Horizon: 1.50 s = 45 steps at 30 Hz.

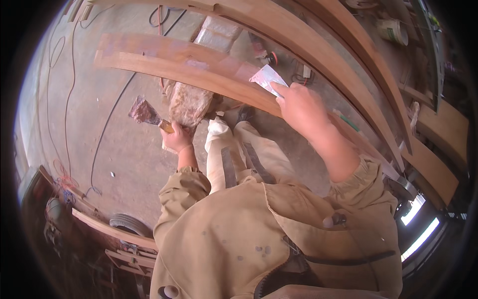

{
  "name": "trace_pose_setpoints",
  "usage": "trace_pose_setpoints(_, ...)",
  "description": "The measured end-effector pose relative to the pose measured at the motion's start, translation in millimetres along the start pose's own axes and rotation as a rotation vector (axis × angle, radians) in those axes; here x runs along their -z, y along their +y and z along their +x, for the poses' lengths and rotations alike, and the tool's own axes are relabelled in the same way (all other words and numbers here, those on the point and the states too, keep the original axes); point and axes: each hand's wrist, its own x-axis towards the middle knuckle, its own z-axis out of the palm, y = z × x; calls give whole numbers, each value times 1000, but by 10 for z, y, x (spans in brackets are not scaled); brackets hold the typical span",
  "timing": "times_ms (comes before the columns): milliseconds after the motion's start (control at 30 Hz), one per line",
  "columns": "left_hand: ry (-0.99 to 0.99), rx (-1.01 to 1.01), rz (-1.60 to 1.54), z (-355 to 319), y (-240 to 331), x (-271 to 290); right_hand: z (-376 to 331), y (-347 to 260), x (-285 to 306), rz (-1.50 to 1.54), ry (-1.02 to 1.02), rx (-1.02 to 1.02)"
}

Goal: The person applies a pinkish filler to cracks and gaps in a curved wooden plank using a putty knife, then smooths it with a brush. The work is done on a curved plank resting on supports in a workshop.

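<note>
My right hand (301, 107) grips a flat scraper blade (269, 80) smeared with pale pinkish filler, its edge against the top of a long wooden plank (224, 74). Pinkish filler patches mark the plank's face and far-left end. In my left hand (178, 138) is a putty knife (145, 111), held by its yellowish handle, with a lump of filler on its blade. That knife is off to the left, apart from the plank. Just beyond my left hand, a plastic-wrapped block (189, 103) stands under the plank.
Another wrapped block (217, 35) stands behind the plank. A power tool with a round pad (270, 58) lies on the floor beyond. More long boards (318, 45) run along the right. Cables (107, 119) cross the floor at left. A tyre (130, 223) lies lower left, a white bucket (392, 32) upper right.
</note>
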Motion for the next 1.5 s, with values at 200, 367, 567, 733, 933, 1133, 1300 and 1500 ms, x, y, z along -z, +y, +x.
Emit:
trace_pose_setpoints(200, 2, 16, -19, -24, 48, 8, -45, 90, 58, -105, -130, 43)
trace_pose_setpoints(367, 10, -4, -56, -1, -11, 14, 26, -157, -31, 96, 122, 185)
trace_pose_setpoints(567, 1, -16, 15, -6, -12, 3, 116, -204, -403, -70, 84, 181)
trace_pose_setpoints(733, 16, -9, 94, -33, 49, 20, 184, -385, -67, 34, 38, 183)
trace_pose_setpoints(933, -4, -16, 53, -18, 4, 16, 210, -508, -68, 0, -118, 122)
trace_pose_setpoints(1133, 1, -27, 41, -22, -26, 32, 184, -515, -32, 153, 30, 164)
trace_pose_setpoints(1300, -8, -40, 52, 15, -61, 38, 94, -358, -154, 38, -85, 171)
trace_pose_setpoints(1500, -13, -83, 208, 190, -293, 8, 372, -477, 35, 291, 103, 198)
